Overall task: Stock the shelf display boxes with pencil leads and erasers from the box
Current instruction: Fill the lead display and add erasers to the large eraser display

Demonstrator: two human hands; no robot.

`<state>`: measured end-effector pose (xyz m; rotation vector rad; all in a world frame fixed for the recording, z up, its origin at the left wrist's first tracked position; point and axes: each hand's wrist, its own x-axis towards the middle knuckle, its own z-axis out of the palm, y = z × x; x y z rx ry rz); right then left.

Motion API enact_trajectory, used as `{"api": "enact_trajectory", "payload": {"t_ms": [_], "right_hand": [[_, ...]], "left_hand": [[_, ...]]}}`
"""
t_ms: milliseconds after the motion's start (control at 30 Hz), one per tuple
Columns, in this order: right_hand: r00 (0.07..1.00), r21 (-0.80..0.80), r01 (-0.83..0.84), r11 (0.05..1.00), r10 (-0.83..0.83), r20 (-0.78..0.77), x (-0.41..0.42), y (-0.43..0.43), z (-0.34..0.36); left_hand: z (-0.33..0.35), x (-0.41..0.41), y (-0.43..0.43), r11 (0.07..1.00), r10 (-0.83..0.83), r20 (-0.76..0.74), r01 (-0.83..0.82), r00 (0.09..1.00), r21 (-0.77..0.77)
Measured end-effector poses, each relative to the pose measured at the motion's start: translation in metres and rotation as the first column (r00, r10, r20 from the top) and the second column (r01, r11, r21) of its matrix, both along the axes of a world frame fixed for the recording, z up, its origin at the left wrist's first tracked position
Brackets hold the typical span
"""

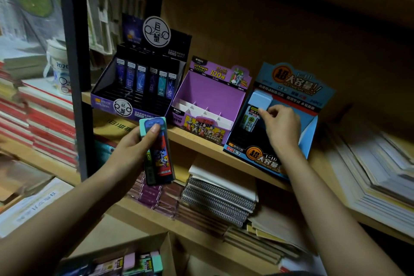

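Head view: both hands held pencil-lead cases at the wooden shelf.

The left hand (pixel 132 148) was curled around a stack of flat plastic lead cases (pixel 158 154), mint-capped and printed in red and blue, with the thumb pressed on the top cap; it held the stack upright in front of the pale wooden shelf board (pixel 201 148). The right hand (pixel 281 127) pinched the cap of a pale-blue-capped lead case (pixel 257 105) between thumb and forefinger, the other fingers curled, and that case stood inside the light-blue cardboard display box (pixel 310 139) at the right of the shelf. A purple cardboard display box (pixel 212 94) with white dividers sat just beside it, and a dark navy display box (pixel 143 78) of upright lead tubes stood farther left. An open brown cardboard box (pixel 167 251) of lead cases and erasers sat low in the view.
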<state>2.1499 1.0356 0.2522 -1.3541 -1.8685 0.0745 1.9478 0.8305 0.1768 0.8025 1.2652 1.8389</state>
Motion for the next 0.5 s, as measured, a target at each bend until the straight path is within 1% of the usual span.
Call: {"api": "enact_trajectory", "payload": {"t_ms": [67,100,133,200,233,267,300,333,367,400,433,467,500], "right_hand": [[0.99,0.05,0.099,0.994,-0.104,0.095,-0.001,-0.007,0.002],[0.987,0.089,0.107,0.99,-0.117,0.111,-0.003,-0.013,0.003],[0.99,0.125,0.081,0.989,-0.094,0.106,-0.007,-0.022,0.004],[0.998,0.173,-0.046,0.984,0.036,0.059,-0.017,-0.046,0.005],[0.99,0.166,-0.14,0.976,0.139,0.018,-0.023,-0.059,0.004],[0.963,0.123,-0.262,0.957,0.268,-0.037,-0.03,-0.073,0.003],[0.91,0.032,-0.401,0.916,0.402,-0.101,-0.038,-0.086,0.002],[0.84,-0.098,-0.534,0.84,0.515,-0.17,-0.045,-0.098,0.0],[0.77,-0.231,-0.637,0.735,0.59,-0.245,-0.052,-0.11,-0.003],[0.713,-0.332,-0.701,0.631,0.627,-0.314,-0.058,-0.119,-0.007],[0.675,-0.391,-0.736,0.554,0.644,-0.359,-0.063,-0.125,-0.011],[0.656,-0.419,-0.751,0.511,0.653,-0.379,-0.069,-0.13,-0.015],[0.648,-0.43,-0.756,0.494,0.656,-0.386,-0.074,-0.134,-0.018]], "left_hand": [[0.001,0.001,-0.002,1.0,-0.004,-0.008,0.004,1.0,0.002],[0.001,0.002,-0.003,1.0,-0.006,-0.014,0.006,1.0,0.003],[0.002,0.003,-0.003,1.0,-0.007,-0.016,0.007,1.0,0.007],[0.004,0.005,-0.005,1.0,-0.008,-0.013,0.009,1.0,0.015],[0.005,0.007,-0.005,1.0,-0.009,-0.017,0.01,1.0,0.017],[0.006,0.008,-0.006,1.0,-0.012,-0.024,0.013,1.0,0.017],[0.006,0.009,-0.007,1.0,-0.016,-0.029,0.017,0.999,0.017],[0.007,0.01,-0.007,1.0,-0.019,-0.031,0.019,0.999,0.017],[0.007,0.011,-0.008,1.0,-0.017,-0.032,0.018,0.999,0.02],[0.007,0.012,-0.009,1.0,-0.013,-0.033,0.014,0.999,0.022],[0.008,0.012,-0.009,1.0,-0.009,-0.031,0.01,0.999,0.024],[0.009,0.013,-0.01,1.0,-0.007,-0.028,0.008,1.0,0.027],[0.011,0.013,-0.011,1.0,-0.005,-0.025,0.006,1.0,0.027]]}}
